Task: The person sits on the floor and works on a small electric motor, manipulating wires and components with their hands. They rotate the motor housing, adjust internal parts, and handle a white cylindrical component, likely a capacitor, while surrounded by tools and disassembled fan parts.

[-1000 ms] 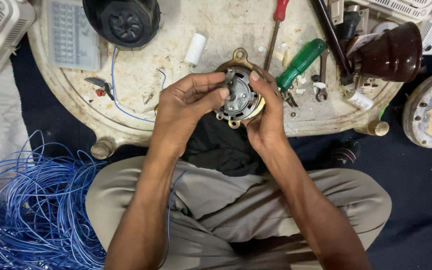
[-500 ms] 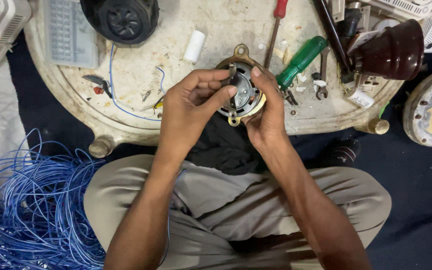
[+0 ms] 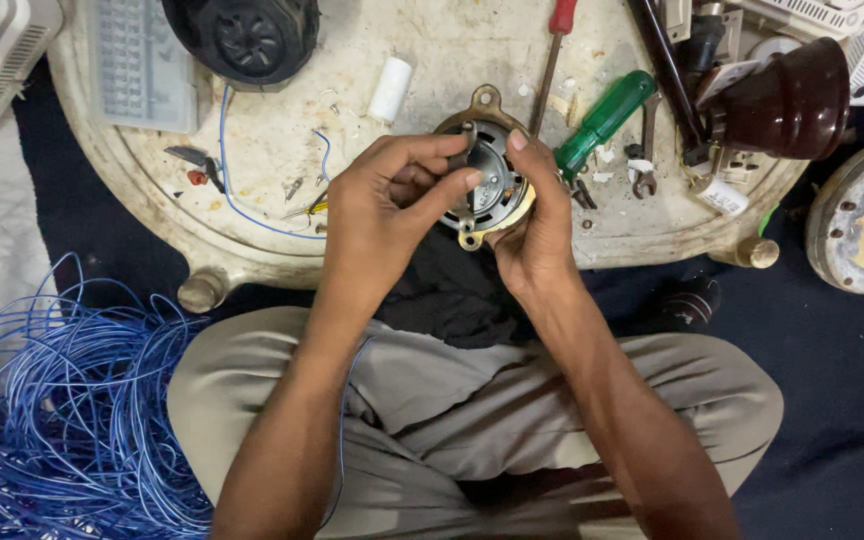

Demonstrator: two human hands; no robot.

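From the head view, we hold the round metal motor part with brass-coloured mounting ears (image 3: 489,180) in front of us, above the near edge of the worn, cream-coloured round work surface (image 3: 272,215). Our right hand (image 3: 542,225) wraps the part's right rim, fingers closed on it and the index finger laid up over the top edge; held this way, we judge, the open face tilts toward us and stays steady. Our left hand (image 3: 387,205) comes in from the left with thumb and fingertips pinched at the dark centre of that face, closed on some small piece there; what exactly it pinches we cannot tell, as the fingers hide it.

Tools lie just beyond the part, within reach: a green-handled screwdriver (image 3: 602,122) beside it, a red-handled screwdriver (image 3: 555,45) behind, and a small white plastic cylinder (image 3: 390,90) to the left. A thin blue wire (image 3: 237,195) trails across the surface from a black round housing (image 3: 242,35) at the far edge.

As for containers, the dark brown glossy bell-shaped cover (image 3: 790,100) at the right lies on its side; its inside is not visible to us. A clear ribbed plastic tray (image 3: 142,65) sits at the far left of the surface, its contents unclear. A loose heap of blue wire coils (image 3: 62,420) lies on the floor beside our left knee.
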